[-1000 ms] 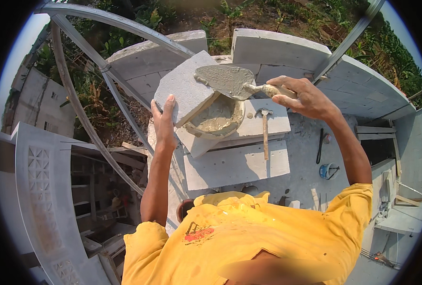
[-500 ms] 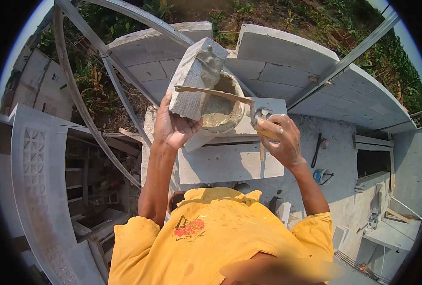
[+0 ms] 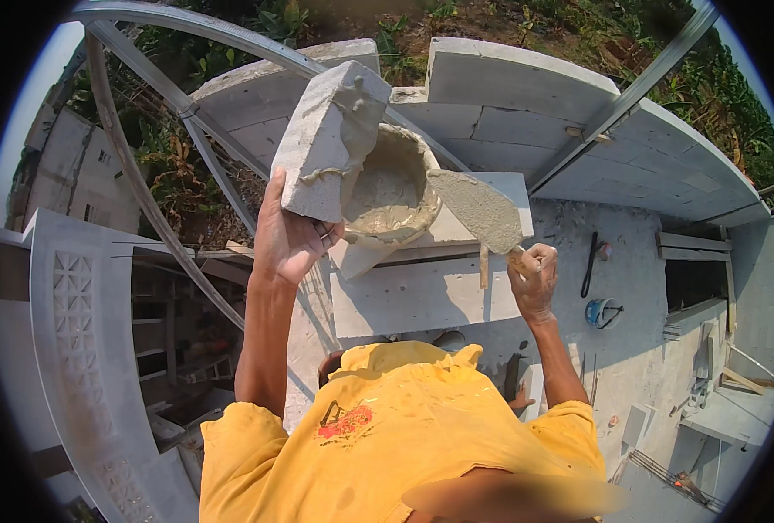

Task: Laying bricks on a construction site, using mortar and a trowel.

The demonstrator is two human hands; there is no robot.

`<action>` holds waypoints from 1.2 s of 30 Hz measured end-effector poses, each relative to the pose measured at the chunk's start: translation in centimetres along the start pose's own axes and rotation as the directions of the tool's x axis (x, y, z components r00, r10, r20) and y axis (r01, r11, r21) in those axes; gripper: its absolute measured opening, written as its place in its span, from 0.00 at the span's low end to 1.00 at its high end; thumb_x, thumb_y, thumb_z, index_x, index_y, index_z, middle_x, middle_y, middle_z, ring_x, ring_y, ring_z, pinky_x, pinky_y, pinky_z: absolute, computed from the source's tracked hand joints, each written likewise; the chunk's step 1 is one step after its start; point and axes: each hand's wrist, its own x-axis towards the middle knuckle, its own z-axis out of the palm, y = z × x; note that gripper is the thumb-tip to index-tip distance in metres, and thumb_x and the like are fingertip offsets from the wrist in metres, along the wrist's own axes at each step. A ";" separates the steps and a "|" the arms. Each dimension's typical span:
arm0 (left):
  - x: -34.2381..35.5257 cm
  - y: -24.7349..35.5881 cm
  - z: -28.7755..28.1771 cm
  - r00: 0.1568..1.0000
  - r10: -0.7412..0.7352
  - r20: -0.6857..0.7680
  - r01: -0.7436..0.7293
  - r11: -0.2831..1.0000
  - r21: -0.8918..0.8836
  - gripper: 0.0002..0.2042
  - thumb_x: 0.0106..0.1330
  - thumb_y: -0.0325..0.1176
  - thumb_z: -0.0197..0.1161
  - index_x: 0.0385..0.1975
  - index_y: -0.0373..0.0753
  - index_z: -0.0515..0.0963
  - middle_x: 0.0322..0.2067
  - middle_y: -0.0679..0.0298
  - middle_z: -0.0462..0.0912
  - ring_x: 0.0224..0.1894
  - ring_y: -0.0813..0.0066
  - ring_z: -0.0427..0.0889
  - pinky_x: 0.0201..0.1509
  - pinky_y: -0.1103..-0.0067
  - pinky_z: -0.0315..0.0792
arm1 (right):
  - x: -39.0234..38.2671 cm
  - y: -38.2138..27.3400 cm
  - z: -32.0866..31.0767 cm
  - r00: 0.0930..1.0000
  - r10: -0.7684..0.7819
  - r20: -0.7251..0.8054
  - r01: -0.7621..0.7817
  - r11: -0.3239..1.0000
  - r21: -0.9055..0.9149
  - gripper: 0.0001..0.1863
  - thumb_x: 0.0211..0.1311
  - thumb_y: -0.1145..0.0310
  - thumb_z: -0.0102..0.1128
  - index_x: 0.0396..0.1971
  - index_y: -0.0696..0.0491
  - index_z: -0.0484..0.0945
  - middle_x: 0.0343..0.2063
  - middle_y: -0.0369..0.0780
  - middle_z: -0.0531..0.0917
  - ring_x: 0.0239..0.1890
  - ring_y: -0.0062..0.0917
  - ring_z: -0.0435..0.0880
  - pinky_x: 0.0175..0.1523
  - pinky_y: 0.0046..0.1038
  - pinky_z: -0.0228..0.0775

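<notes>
My left hand [image 3: 295, 244] grips the underside of a pale block [image 3: 313, 139], tilted, with wet grey mortar [image 3: 361, 113] on its right face. Beside the block a round mortar-caked container [image 3: 387, 209] holds grey mortar. My right hand [image 3: 533, 279] is closed on the handle of a trowel [image 3: 478, 209], its mortar-coated blade just right of the container. Under the blade a wooden handle [image 3: 483, 270], the hammer's, shows on the stacked pale blocks [image 3: 387, 305].
Low block walls [image 3: 517, 70] curve behind, with plants beyond. Metal frame bars [image 3: 143, 74] cross at left, above a dark opening [image 3: 178, 349]. On the floor at right lie a black bar [image 3: 589, 264] and a small blue bucket [image 3: 603, 314]. Lattice blockwork [image 3: 73, 322] stands far left.
The block has been turned onto a tilt, showing mortar on its face. The trowel has come down and right from over the block, and my right hand has moved lower, toward my body.
</notes>
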 end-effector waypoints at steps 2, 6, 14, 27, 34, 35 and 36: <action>0.9 1.9 -0.5 0.950 0.284 -0.131 -0.216 0.898 0.384 0.31 0.68 0.57 0.56 0.63 0.41 0.64 0.53 0.59 0.74 0.54 0.65 0.74 0.53 0.66 0.71 | 0.1 0.2 -2.4 0.994 0.109 0.018 -0.109 0.994 -0.016 0.27 0.49 0.77 0.73 0.48 0.46 0.69 0.38 0.41 0.71 0.40 0.35 0.74 0.42 0.36 0.69; 2.1 7.0 0.5 0.836 0.549 0.010 -0.240 0.349 0.906 0.47 0.61 0.54 0.63 0.73 0.38 0.45 0.60 0.43 0.68 0.62 0.59 0.71 0.62 0.66 0.69 | -0.8 1.8 -4.8 0.947 0.321 -0.034 -0.322 0.946 -0.027 0.25 0.53 0.74 0.72 0.49 0.50 0.70 0.41 0.42 0.73 0.44 0.35 0.75 0.49 0.35 0.69; 8.4 6.5 4.7 0.888 0.139 0.439 -0.279 -0.596 0.753 0.48 0.55 0.54 0.67 0.74 0.47 0.48 0.59 0.41 0.72 0.62 0.46 0.71 0.66 0.59 0.65 | -4.5 3.5 -5.1 0.720 0.687 -0.098 -0.686 0.726 0.053 0.24 0.52 0.74 0.72 0.51 0.53 0.76 0.43 0.41 0.75 0.48 0.34 0.75 0.55 0.34 0.67; 11.6 1.7 2.6 0.891 -0.100 0.443 -0.320 -0.830 0.456 0.46 0.51 0.52 0.72 0.72 0.56 0.56 0.47 0.55 0.76 0.53 0.54 0.74 0.56 0.58 0.66 | -10.2 3.5 -6.5 0.626 0.770 -0.124 -0.779 0.624 -0.062 0.26 0.52 0.74 0.72 0.53 0.52 0.75 0.44 0.39 0.75 0.44 0.28 0.75 0.51 0.31 0.68; 10.7 1.4 3.3 0.877 -0.158 0.454 -0.361 -0.841 0.404 0.46 0.52 0.49 0.72 0.72 0.55 0.55 0.50 0.55 0.75 0.55 0.53 0.73 0.59 0.59 0.66 | -7.2 2.4 -4.5 0.693 0.719 -0.052 -0.720 0.694 -0.004 0.26 0.50 0.76 0.72 0.51 0.52 0.76 0.43 0.41 0.77 0.46 0.34 0.76 0.53 0.35 0.69; 10.7 1.7 3.0 0.876 -0.156 0.456 -0.358 -0.843 0.400 0.46 0.52 0.49 0.72 0.72 0.55 0.55 0.50 0.55 0.75 0.55 0.53 0.73 0.59 0.59 0.66 | -6.6 2.1 -4.4 0.694 0.718 -0.055 -0.719 0.695 0.001 0.26 0.50 0.76 0.72 0.51 0.52 0.76 0.43 0.41 0.77 0.46 0.34 0.76 0.53 0.35 0.69; 10.7 2.1 2.3 0.891 -0.079 0.447 -0.332 -0.784 0.524 0.45 0.53 0.48 0.71 0.72 0.55 0.55 0.52 0.55 0.75 0.56 0.55 0.73 0.60 0.60 0.65 | -6.1 1.7 -4.4 0.684 0.729 -0.031 -0.727 0.685 0.050 0.26 0.50 0.76 0.72 0.51 0.52 0.76 0.42 0.41 0.77 0.44 0.32 0.77 0.52 0.33 0.69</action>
